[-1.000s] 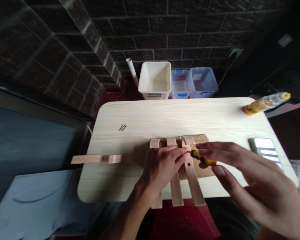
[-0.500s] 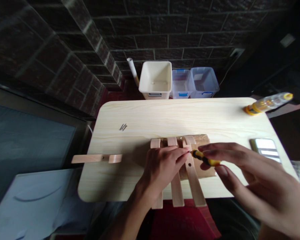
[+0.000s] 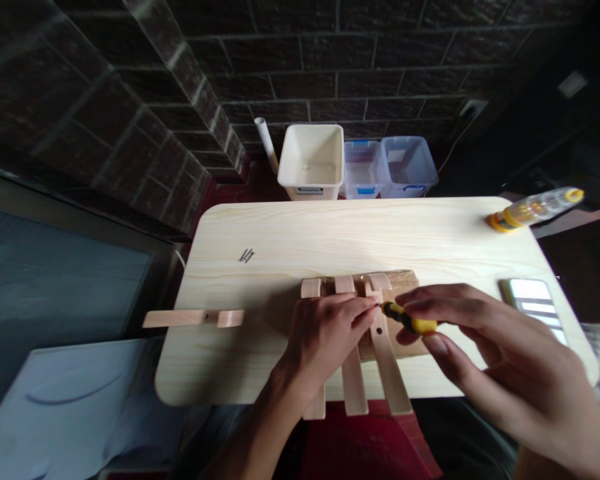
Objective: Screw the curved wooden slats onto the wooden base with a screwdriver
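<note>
My right hand holds a small yellow-and-black screwdriver between thumb and fingers. Its tip points left at the upper part of a curved-top wooden strip, above a dark hole. My left hand lies across the strips, thumb and forefinger pinched together at the screwdriver's tip; whatever is between them is too small to make out. Beside that strip are a second wooden strip and a third, partly covered by my left hand. All three rest on a brown packet-like block, their straight ends overhanging the table's near edge.
On the pale wooden table, another wooden strip sticks out past the left edge. Several dark screws lie at the left. A clear-and-yellow bottle-shaped case and a phone are at the right. Bins stand behind.
My right hand has shifted slightly left, its thumb and fingers moving a little around the screwdriver's handle. My left hand and the wooden strips stay in place.
</note>
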The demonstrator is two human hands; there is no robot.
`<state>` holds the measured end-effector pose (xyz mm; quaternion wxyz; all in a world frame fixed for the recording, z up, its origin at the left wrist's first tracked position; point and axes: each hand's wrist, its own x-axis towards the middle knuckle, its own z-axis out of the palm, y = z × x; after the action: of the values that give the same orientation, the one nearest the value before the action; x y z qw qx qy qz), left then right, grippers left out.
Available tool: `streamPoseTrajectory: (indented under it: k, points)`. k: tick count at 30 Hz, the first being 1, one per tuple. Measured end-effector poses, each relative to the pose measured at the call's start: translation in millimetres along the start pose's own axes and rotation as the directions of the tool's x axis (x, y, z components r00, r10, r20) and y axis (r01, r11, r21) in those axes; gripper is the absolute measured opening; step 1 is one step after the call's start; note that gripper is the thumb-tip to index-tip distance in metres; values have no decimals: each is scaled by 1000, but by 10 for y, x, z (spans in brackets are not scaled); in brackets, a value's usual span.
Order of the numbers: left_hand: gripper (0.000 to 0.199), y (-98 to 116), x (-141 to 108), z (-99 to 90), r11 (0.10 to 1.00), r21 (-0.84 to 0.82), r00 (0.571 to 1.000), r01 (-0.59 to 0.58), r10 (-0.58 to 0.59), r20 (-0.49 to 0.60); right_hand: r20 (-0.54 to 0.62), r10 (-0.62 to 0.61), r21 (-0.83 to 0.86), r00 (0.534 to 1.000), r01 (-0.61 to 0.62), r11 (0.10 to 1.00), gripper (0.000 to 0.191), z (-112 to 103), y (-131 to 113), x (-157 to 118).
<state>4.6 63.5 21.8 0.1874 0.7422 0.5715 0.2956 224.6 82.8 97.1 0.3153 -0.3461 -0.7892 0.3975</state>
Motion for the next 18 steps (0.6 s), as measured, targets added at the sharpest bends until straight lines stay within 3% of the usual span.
streamPoseTrajectory:
  k: [8,13,18]
  points:
    - [17,-5,-2,3,1000,-1,1000,-1,1,2,-1,-22,24,1000,22,999,42,18,-14,60]
    - [19,-1,1,-14,1000,-5,1000,-12,12,11,6,-97,-9,995,97,995,40,22,1,77]
    - [17,-4,-7,-1,1000,4,1000,-5,5,6,-20,-69,-17,997,69,998,41,19,4,77]
